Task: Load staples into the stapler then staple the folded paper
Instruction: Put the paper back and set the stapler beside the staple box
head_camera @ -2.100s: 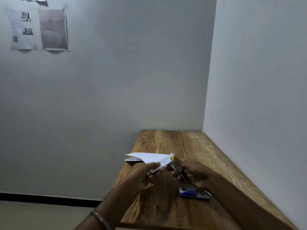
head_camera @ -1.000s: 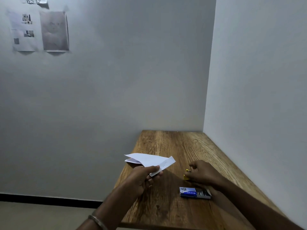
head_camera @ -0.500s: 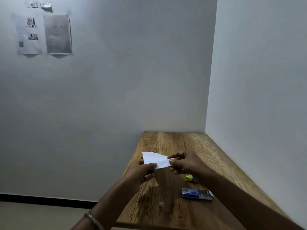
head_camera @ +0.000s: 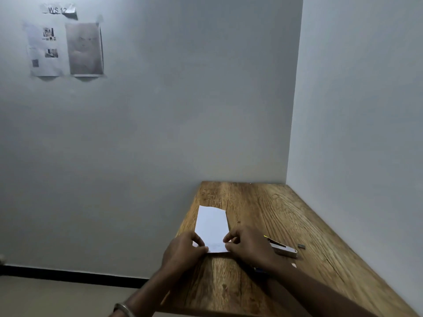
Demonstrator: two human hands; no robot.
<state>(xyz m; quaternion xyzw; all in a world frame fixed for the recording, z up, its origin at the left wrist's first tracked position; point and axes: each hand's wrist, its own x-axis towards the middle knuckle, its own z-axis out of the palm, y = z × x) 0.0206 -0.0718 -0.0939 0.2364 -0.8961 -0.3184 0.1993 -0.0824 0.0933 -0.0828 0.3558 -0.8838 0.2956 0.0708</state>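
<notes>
The folded white paper [head_camera: 212, 225] lies flat on the wooden table [head_camera: 263, 213], its long side running away from me. My left hand [head_camera: 185, 250] pinches its near left corner and my right hand [head_camera: 247, 245] pinches its near right corner. The stapler [head_camera: 283, 248], metal with a yellow tip, lies on the table just right of my right hand, partly hidden by it. A blue staple box [head_camera: 261, 269] peeks out under my right wrist.
A small dark piece [head_camera: 301, 246] lies right of the stapler. The table stands in a corner, with walls behind and to the right; its left edge drops to the floor. Printed sheets [head_camera: 66, 49] are taped on the back wall.
The paper came down from mid-air and now lies flat on the table, held at its near corners by both hands. The stapler left my right hand earlier and rests on the table.
</notes>
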